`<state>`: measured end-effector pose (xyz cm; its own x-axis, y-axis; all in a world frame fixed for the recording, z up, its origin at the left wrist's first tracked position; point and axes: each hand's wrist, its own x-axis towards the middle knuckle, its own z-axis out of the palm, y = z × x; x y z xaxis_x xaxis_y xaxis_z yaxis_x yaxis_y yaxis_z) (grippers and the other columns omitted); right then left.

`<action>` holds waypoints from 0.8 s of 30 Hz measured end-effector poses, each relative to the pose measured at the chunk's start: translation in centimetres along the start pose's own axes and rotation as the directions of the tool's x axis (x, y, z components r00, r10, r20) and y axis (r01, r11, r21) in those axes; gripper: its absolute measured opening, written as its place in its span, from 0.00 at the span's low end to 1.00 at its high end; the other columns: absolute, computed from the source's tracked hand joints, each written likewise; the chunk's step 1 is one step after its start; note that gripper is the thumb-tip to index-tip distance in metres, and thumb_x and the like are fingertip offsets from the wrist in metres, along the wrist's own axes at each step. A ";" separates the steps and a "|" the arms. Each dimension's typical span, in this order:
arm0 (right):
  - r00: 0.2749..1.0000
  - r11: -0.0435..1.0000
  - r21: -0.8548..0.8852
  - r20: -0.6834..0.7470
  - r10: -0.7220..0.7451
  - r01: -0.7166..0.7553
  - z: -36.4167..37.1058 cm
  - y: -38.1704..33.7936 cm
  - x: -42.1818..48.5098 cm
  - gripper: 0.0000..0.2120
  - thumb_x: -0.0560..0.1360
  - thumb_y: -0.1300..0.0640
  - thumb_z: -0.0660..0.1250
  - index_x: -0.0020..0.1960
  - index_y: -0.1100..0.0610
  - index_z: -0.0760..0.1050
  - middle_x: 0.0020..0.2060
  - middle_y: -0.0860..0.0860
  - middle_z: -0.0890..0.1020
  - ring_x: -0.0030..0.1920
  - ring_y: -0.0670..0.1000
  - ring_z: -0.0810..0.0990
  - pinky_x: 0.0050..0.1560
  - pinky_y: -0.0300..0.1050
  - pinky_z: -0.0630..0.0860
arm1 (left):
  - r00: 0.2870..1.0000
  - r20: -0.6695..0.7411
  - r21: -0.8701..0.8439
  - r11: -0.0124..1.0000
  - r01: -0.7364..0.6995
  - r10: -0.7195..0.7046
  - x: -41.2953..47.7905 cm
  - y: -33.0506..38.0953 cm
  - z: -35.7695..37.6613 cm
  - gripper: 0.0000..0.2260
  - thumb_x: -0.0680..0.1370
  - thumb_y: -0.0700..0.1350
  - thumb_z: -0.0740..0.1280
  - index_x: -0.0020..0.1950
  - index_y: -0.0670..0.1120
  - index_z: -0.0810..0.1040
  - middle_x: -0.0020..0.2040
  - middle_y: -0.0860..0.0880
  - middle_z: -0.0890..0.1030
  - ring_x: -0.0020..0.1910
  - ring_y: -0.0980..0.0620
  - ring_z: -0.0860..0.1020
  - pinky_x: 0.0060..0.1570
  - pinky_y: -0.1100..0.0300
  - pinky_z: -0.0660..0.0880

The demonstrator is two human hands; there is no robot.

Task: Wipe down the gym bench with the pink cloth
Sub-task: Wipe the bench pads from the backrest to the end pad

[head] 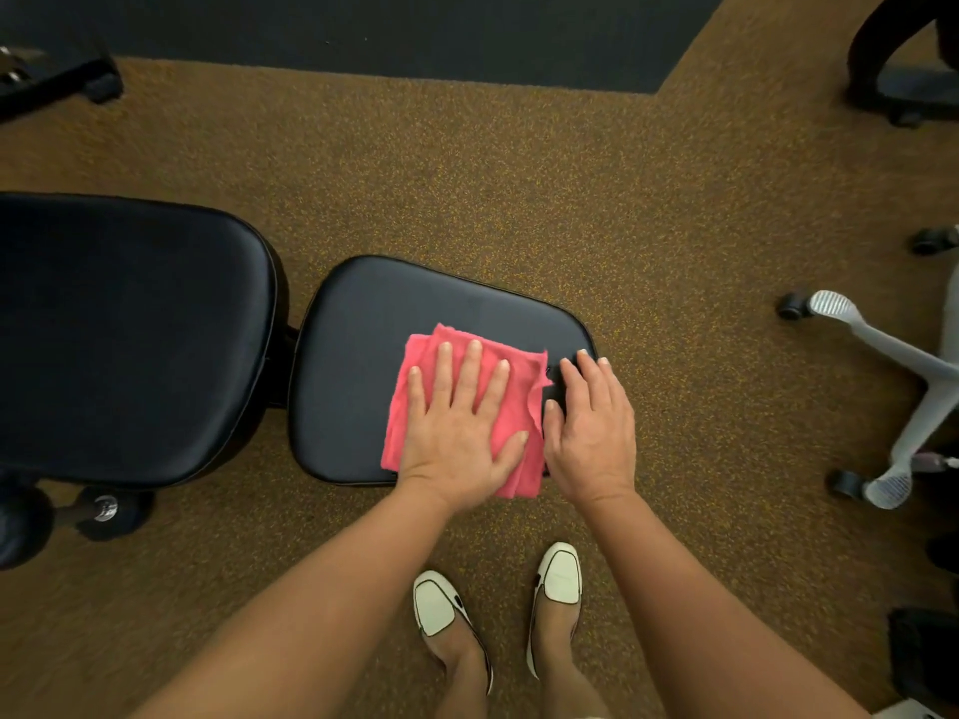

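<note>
The gym bench has two black padded parts: a small seat pad in the middle and a larger back pad to its left. A folded pink cloth lies on the right half of the seat pad. My left hand presses flat on the cloth with its fingers straight and spread. My right hand rests on the pad's right end, just beside the cloth's right edge, fingers mostly straight and touching the black surface.
Speckled brown floor surrounds the bench, with a dark mat at the back. A black dumbbell lies at the lower left under the back pad. A white wheeled chair base stands at the right. My feet in white shoes stand just before the seat pad.
</note>
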<state>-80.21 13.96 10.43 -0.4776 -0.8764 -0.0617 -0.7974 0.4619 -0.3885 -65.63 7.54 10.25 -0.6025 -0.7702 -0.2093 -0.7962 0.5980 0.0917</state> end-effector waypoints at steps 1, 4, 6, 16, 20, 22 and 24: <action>1.000 1.000 0.010 0.018 0.000 0.000 0.2 0.2 -0.1 0.26 0.76 0.49 0.53 0.69 0.61 0.70 0.71 0.57 0.69 0.73 0.59 0.64 0.71 0.56 0.63 | 0.998 -0.001 0.011 0.998 -0.064 0.064 0.1 -0.5 0.0 0.35 0.76 0.67 0.52 0.79 0.51 0.51 0.79 0.43 0.46 0.77 0.39 0.42 0.72 0.35 0.45; 0.999 0.998 0.045 0.037 -0.034 0.032 0.4 0.6 -0.1 0.26 0.77 0.50 0.53 0.69 0.64 0.69 0.71 0.60 0.68 0.72 0.61 0.63 0.71 0.56 0.63 | 0.995 -0.003 0.022 0.994 -0.103 0.103 0.4 -0.8 -0.1 0.36 0.76 0.67 0.52 0.79 0.51 0.51 0.80 0.44 0.46 0.78 0.40 0.42 0.72 0.35 0.46; 0.997 0.998 0.050 0.049 -0.052 0.049 0.3 0.8 0.0 0.26 0.77 0.50 0.53 0.69 0.64 0.68 0.71 0.60 0.68 0.73 0.61 0.62 0.72 0.54 0.61 | 0.996 -0.005 0.021 0.996 -0.087 0.087 0.4 -0.7 0.0 0.36 0.76 0.67 0.51 0.79 0.51 0.48 0.80 0.45 0.45 0.78 0.41 0.41 0.72 0.36 0.46; 0.996 0.994 0.088 0.060 -0.073 0.068 0.2 1.3 -0.1 0.26 0.78 0.49 0.54 0.70 0.64 0.67 0.72 0.60 0.66 0.73 0.60 0.60 0.73 0.52 0.59 | 0.979 -0.033 -0.012 0.979 0.202 -0.202 0.6 1.9 0.1 0.34 0.76 0.65 0.49 0.79 0.51 0.49 0.80 0.44 0.48 0.78 0.39 0.44 0.73 0.36 0.45; 0.995 0.993 0.100 0.069 -0.076 0.069 -0.1 1.2 0.0 0.26 0.77 0.50 0.55 0.69 0.64 0.68 0.71 0.60 0.66 0.73 0.60 0.61 0.73 0.52 0.58 | 0.996 -0.023 0.025 0.996 -0.087 0.087 2.5 -0.9 -0.3 0.35 0.75 0.67 0.50 0.79 0.54 0.51 0.80 0.47 0.47 0.78 0.43 0.43 0.73 0.38 0.45; 0.994 0.993 0.102 0.080 -0.075 0.067 -0.2 1.1 0.0 0.26 0.77 0.51 0.57 0.70 0.64 0.67 0.72 0.59 0.66 0.73 0.60 0.60 0.73 0.52 0.57 | 0.989 -0.008 0.052 0.988 -0.144 0.145 3.7 -1.7 -0.4 0.35 0.76 0.67 0.49 0.79 0.53 0.52 0.80 0.47 0.46 0.78 0.44 0.43 0.73 0.38 0.46; 0.995 0.993 0.100 0.080 -0.068 0.060 -0.2 1.2 0.0 0.26 0.77 0.51 0.57 0.71 0.64 0.67 0.72 0.59 0.65 0.73 0.59 0.60 0.74 0.51 0.57 | 0.993 -0.005 0.053 0.992 -0.116 0.117 4.1 -1.4 -0.4 0.33 0.77 0.66 0.48 0.79 0.53 0.50 0.80 0.47 0.45 0.78 0.44 0.42 0.74 0.39 0.45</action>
<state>-81.26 14.57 10.19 -0.3915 -0.9138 -0.1084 -0.7833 0.3928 -0.4818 -66.99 3.50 9.66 -0.6915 -0.6964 -0.1919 -0.7169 0.6943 0.0632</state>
